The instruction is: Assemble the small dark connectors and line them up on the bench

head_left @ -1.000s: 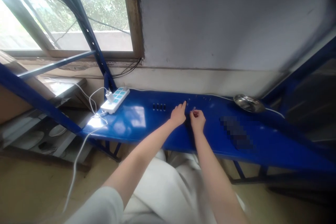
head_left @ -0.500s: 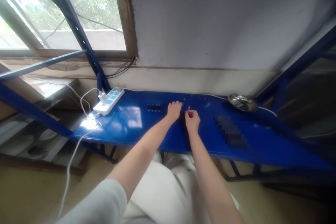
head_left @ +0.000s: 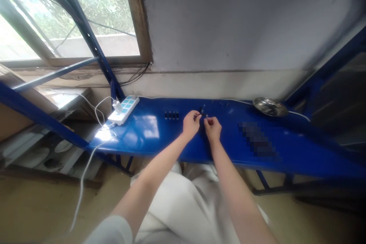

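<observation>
My left hand [head_left: 191, 125] is closed in a pinch above the blue table, with a small dark, thin piece [head_left: 198, 115] at its fingertips. Close by, my right hand [head_left: 213, 127] pinches a small clear tube [head_left: 206, 116] that points upward. The two sets of fingertips are a short gap apart. Just beyond them lie a small dark piece and a clear one [head_left: 204, 108]. Left of my hands, several small dark cylinders with pale ends [head_left: 172, 115] form a row. All these parts are too small to name more exactly.
A white power strip [head_left: 125, 109] with a plugged-in adapter sits on the table's left end. A shiny metal dish [head_left: 270, 106] is at the back right, near tiny bits [head_left: 224, 103]. A blurred dark object [head_left: 259, 139] lies right of my hands. Blue posts frame the table [head_left: 154, 146].
My left hand has drawn back from the tabletop and its fingers have closed on the small dark piece. My right hand keeps the clear tube pinched. The whole view has shifted slightly.
</observation>
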`<state>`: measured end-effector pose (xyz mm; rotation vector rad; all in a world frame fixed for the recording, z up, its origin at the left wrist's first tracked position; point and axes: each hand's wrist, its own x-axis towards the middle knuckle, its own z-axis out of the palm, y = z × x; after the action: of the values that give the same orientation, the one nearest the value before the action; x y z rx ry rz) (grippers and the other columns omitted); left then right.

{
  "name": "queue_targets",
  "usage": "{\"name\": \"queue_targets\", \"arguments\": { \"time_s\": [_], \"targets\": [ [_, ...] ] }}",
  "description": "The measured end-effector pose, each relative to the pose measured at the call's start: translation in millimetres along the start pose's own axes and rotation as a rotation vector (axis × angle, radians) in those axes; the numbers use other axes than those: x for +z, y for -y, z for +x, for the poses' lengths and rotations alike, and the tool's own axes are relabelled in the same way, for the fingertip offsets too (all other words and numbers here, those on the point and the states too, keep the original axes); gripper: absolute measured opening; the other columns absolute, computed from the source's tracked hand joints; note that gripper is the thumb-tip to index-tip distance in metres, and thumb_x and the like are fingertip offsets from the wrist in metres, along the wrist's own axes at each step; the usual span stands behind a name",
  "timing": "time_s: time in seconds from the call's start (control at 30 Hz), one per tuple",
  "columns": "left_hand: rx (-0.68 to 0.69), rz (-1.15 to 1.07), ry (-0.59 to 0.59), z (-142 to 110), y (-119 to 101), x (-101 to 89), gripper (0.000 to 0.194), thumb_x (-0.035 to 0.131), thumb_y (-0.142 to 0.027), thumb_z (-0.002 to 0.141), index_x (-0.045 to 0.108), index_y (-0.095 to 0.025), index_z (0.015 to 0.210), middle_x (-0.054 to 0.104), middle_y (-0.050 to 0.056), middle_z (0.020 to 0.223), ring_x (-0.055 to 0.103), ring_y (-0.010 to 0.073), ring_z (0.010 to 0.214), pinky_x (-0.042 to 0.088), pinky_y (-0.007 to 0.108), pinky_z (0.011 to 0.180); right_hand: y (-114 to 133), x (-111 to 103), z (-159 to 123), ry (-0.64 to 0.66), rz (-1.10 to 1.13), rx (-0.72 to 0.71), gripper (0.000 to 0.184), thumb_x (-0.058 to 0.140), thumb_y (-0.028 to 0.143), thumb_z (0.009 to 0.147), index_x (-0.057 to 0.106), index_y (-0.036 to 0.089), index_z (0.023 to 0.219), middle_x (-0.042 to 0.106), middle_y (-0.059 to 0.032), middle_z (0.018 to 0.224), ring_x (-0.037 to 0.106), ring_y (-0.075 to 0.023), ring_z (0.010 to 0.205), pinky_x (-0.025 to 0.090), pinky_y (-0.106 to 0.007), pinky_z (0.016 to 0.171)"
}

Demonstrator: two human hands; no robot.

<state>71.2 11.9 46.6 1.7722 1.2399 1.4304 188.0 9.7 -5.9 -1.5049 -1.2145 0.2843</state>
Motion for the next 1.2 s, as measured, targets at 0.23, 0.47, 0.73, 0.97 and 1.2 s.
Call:
{"name": "queue_targets", "arguments": {
  "time_s": [0.23,0.47,0.73,0.97,1.2],
  "targets": [
    [0.037,0.014,-0.011,-3.5,3.2,-11.6,0.008,0.052,-0.017,0.08,0.059,-0.016,0.083,0.063,0.005,0.082,0.057,0.0129,0.075,0.046,0.026,0.072,-2.7,2.2,-2.0,0.031,-0.087,-0.111,0.016,0.05,0.034,0.075,0.052,0.019,0.069,0.059,-0.0029,0.067,0.05,-0.0145,0.059,0.04,-0.026,0.059],
    [0.103,0.076,0.08,-6.7,-3.1,-22.2,0.012,0.054,-0.019,0.079,0.062,-0.016,0.088,0.063,0.005,0.087,0.056,0.0117,0.072,0.047,0.025,0.07,-5.2,5.8,-4.3,0.035,-0.215,-0.272,0.015,0.046,0.029,0.078,0.047,0.02,0.066,0.052,-0.0017,0.063,0.046,-0.0155,0.062,0.037,-0.026,0.06],
    [-0.015,0.131,0.179,-9.0,6.1,-22.3,0.012,0.058,-0.017,0.076,0.064,-0.015,0.086,0.064,0.004,0.082,0.054,0.0109,0.066,0.046,0.025,0.067,-4.1,9.1,-6.5,0.119,-0.279,-0.395,0.008,0.046,0.025,0.079,0.051,0.019,0.077,0.056,-0.0049,0.071,0.049,-0.0178,0.067,0.038,-0.027,0.06],
    [-0.029,0.055,0.147,-15.9,18.2,-21.7,0.021,0.057,-0.021,0.077,0.063,-0.016,0.097,0.065,0.004,0.085,0.055,0.0105,0.067,0.047,0.025,0.069,-1.7,9.7,-7.1,0.207,-0.33,-0.432,0.012,0.045,0.027,0.082,0.054,0.019,0.08,0.058,-0.0069,0.073,0.05,-0.0194,0.069,0.04,-0.03,0.062],
    [-0.123,0.036,-0.038,-30.2,35.2,-59.1,0.031,0.045,-0.039,0.083,0.063,-0.016,0.075,0.062,0.003,0.069,0.055,0.0124,0.064,0.043,0.024,0.064,7.7,15.2,-4.1,0.313,-0.3,-0.352,0.017,0.045,0.029,0.084,0.057,0.018,0.088,0.062,-0.008,0.079,0.055,-0.0206,0.075,0.044,-0.032,0.065]
  ]
}}
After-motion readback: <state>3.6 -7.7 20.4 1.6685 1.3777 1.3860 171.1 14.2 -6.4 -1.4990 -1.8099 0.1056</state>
